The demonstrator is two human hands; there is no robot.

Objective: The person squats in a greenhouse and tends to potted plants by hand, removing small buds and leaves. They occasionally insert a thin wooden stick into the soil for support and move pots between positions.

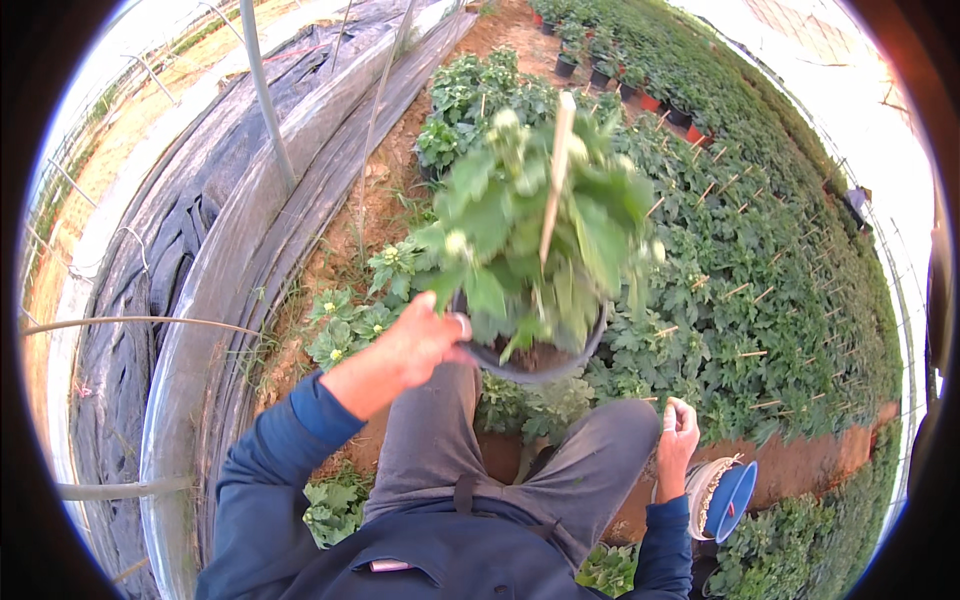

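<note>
My left hand grips the near left rim of a dark plastic plant pot, lifted in front of my knees. A leafy potted plant with pale buds fills it, looking blurred. One flat wooden stake stands up among its leaves, leaning slightly. Beside my right knee is my right hand, its fingers curled together and apart from the pot; whether they pinch something small cannot be told. Just below that hand sits a white bucket with pale stick ends along its rim and a blue container in its mouth.
Dense rows of budding plants with thin wooden stakes spread to the right. Black and red pots line the far row. On the left, plastic sheeting runs beside a metal post. Bare soil shows between the plants.
</note>
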